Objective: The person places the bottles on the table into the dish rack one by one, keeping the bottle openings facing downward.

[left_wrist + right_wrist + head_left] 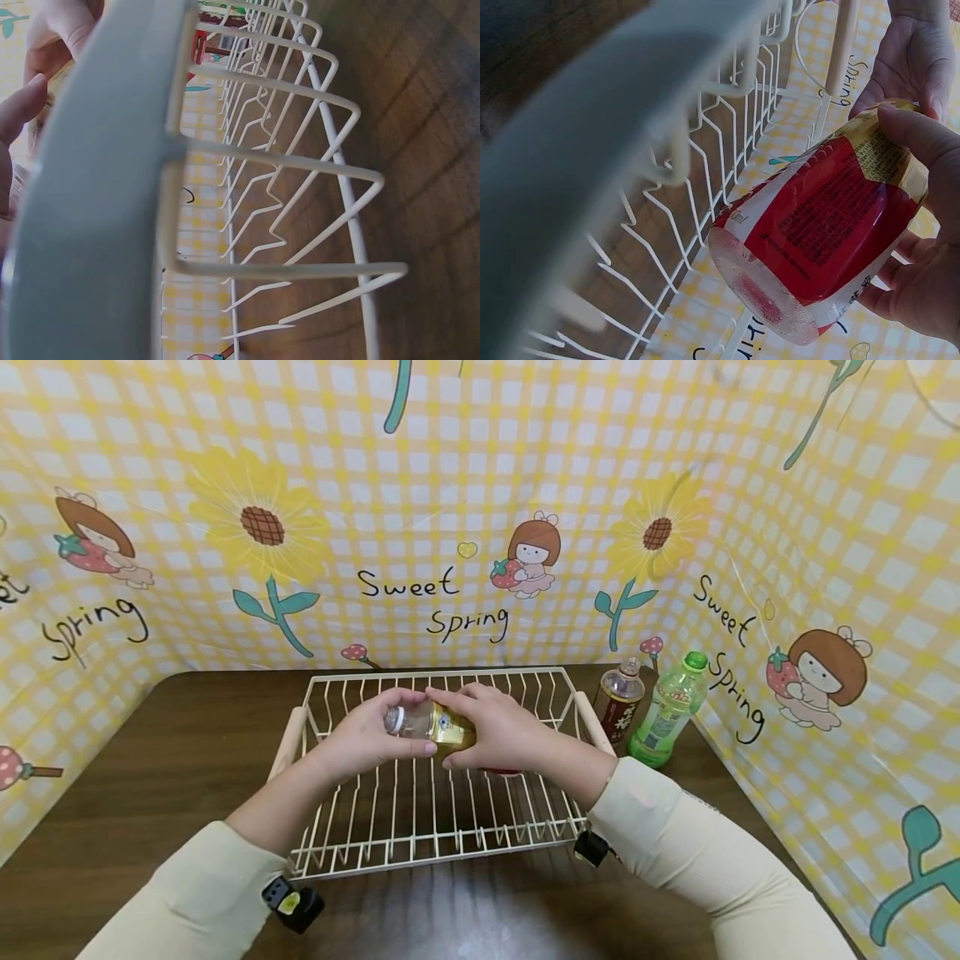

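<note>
Checked cloth [420, 502] backs a rack [105, 195]; left hand [367, 727] and right hand [502, 727] grip 1 bottle [821, 217], which slack holding could drop.

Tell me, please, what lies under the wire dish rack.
Wood-grain tabletop shows under the wire dish rack. In the head view, the left hand, right hand and plastic bottle hide the spot beneath them.

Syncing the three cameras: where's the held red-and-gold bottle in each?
Head: bottle, centre, between left hand and right hand.
Left wrist: upper left, mostly hidden by the wire rack; red label likely peeks through.
Right wrist: right of centre, clear base toward lower left.
Shared landmark: wire rack.
</note>
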The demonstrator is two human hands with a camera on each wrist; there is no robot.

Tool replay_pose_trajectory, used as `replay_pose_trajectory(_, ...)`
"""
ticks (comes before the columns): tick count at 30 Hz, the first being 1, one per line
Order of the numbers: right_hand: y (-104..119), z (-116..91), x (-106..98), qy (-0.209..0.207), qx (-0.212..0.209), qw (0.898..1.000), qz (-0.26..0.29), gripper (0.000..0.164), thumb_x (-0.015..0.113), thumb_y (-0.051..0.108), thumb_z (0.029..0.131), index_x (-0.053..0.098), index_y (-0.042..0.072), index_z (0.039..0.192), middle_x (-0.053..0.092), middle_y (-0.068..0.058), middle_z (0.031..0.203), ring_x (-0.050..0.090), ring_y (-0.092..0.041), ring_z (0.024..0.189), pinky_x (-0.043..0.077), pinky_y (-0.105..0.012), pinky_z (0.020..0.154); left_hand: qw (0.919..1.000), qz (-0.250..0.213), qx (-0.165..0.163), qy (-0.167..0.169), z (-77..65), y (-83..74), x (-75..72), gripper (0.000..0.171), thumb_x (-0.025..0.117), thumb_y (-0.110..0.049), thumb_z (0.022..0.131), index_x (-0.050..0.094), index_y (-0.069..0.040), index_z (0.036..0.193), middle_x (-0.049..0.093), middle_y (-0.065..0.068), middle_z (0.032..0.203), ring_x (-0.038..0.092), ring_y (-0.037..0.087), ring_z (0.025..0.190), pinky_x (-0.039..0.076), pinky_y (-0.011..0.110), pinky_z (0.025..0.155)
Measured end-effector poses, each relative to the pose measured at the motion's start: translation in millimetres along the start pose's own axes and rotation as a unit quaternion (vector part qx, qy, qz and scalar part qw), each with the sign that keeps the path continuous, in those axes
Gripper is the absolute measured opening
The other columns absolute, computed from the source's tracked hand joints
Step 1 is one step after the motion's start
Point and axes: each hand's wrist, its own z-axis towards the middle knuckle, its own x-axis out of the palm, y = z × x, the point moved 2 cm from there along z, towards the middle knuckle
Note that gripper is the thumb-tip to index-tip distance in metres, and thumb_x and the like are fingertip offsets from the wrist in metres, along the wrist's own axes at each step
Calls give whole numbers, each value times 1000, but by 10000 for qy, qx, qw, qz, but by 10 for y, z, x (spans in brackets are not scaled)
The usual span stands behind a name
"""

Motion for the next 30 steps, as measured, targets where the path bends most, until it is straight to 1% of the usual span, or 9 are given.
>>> replay_pose_trajectory(4, -15, 4, 29, -45, -36, 10000, 63, 93, 83, 40, 76, 33, 32, 153, 53, -7, 132, 51, -21, 112, 46, -37, 89, 9999, -24, -84, -86, -11, 18, -2, 67, 81, -22, 80, 48, -3, 136, 57, 20, 128, 60, 28, 106, 53, 30, 80)
replay_pose_trajectory(6, -18, 5, 31, -89, -72, 9998, 137, 94, 83, 40, 76, 32, 30, 154, 53, -7, 133, 51, -22, 114, 47, -39, 91, 9998, -52, -94, -151, -17, 32, -6, 67, 82, -23, 80, 49, -4, 136, 57, 20, 128, 60, 28, 106, 53, 30, 79)
replay_pose_trajectory(10, -24, -13, -4, -267, -37, 9987, 429, 95, 82, 39, 77, 30, 28, 155, 49, -9, 140, 50, -26, 123, 47, -43, 97, 9995, -116, -112, -280, -52, 66, -34, 67, 81, -26, 81, 49, -5, 137, 54, 19, 134, 58, 29, 112, 52, 31, 83)
replay_pose_trajectory(13, -40, -40, -47, -473, 105, 9963, 705, 95, 82, 40, 77, 29, 30, 155, 45, -8, 146, 46, -27, 130, 44, -48, 103, 9990, -88, -178, -398, -89, 85, -68, 68, 81, -28, 81, 48, -7, 137, 52, 15, 140, 56, 30, 116, 51, 32, 87)
replay_pose_trajectory(15, -55, -59, -75, -600, 188, 9943, 858, 94, 82, 40, 78, 28, 30, 155, 45, -8, 146, 45, -28, 130, 43, -49, 104, 9985, -121, -210, -499, -114, 93, -95, 69, 80, -28, 81, 48, -7, 138, 52, 15, 141, 56, 31, 117, 51, 32, 87)
replay_pose_trajectory(19, -91, -102, -105, -783, 361, 9888, 1216, 94, 81, 38, 79, 27, 31, 156, 43, -6, 146, 44, -27, 129, 44, -49, 103, 9964, -163, -218, -804, -162, 86, -142, 70, 79, -26, 82, 46, -6, 141, 51, 18, 139, 56, 32, 115, 52, 28, 83)
replay_pose_trajectory(21, -108, -122, -104, -850, 440, 9857, 1390, 94, 81, 37, 80, 26, 32, 156, 42, -6, 146, 44, -27, 128, 44, -48, 102, 9952, -247, -192, -931, -179, 82, -155, 70, 78, -23, 83, 45, -4, 142, 51, 20, 138, 57, 30, 113, 52, 25, 81)
replay_pose_trajectory(26, -148, -163, -70, -1098, 759, 9766, 1685, 92, 81, 36, 80, 28, 31, 155, 37, -7, 152, 39, -29, 136, 40, -52, 108, 9916, -505, -80, -1190, -206, 92, -171, 68, 76, -16, 85, 42, 0, 142, 51, 23, 135, 59, 22, 105, 53, 18, 78)
replay_pose_trajectory(30, -165, -203, -21, -1339, 1113, 9652, 1949, 90, 79, 36, 81, 29, 26, 155, 35, -9, 155, 36, -31, 141, 36, -54, 111, 9876, -647, -38, -1431, -237, 94, -191, 68, 75, -15, 86, 40, 0, 143, 46, 21, 140, 57, 20, 107, 51, 15, 79)
